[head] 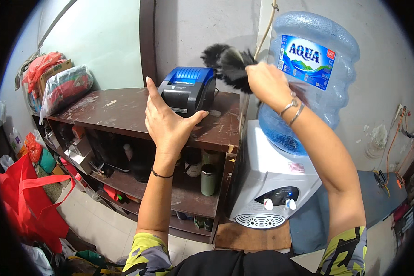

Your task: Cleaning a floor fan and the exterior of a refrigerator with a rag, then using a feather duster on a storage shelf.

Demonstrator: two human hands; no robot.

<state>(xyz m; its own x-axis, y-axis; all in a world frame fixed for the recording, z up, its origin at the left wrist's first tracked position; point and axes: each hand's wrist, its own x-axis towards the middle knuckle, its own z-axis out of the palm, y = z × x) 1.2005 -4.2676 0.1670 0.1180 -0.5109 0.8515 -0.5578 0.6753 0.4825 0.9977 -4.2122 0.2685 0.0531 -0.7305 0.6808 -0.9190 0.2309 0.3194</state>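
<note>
My right hand grips a black feather duster near its feathers. The feathers are blurred and hang beside the back right corner of a small blue and black receipt printer. Behind my right wrist, part of a dark reddish handle shows as a blur. My left hand is spread in front of the printer, index finger up along its left side and thumb out to the right. Whether the palm touches the printer's front is hidden. The printer sits on the top of a brown wooden shelf unit.
Right of the shelf stands a white water dispenser with a large blue Aqua bottle on top. A plastic-wrapped bundle lies at the shelf's left end. A green tumbler stands below. A red bag is at left.
</note>
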